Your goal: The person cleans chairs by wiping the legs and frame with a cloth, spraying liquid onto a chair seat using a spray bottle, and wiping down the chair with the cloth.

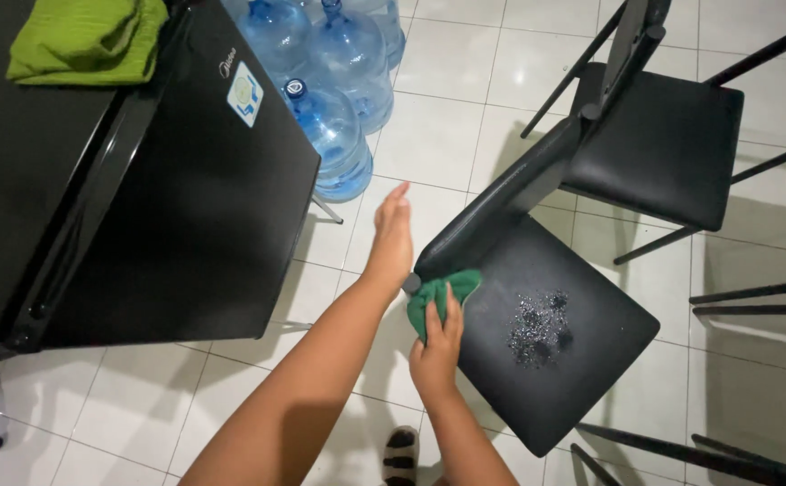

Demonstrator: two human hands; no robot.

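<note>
Green cloth point(442, 297) lies bunched at the back corner of a black chair seat point(582, 360), pressed there under the right hand point(438, 346), whose fingers curl over it in a loose grip. Just beside it the left hand point(393, 236) is open and flat, fingers straight, held against the end of the chair's backrest point(501, 211). Wet spots point(542, 324) glisten on the seat. Blue water jugs point(334, 135) stand beside a black fridge point(186, 180).
</note>
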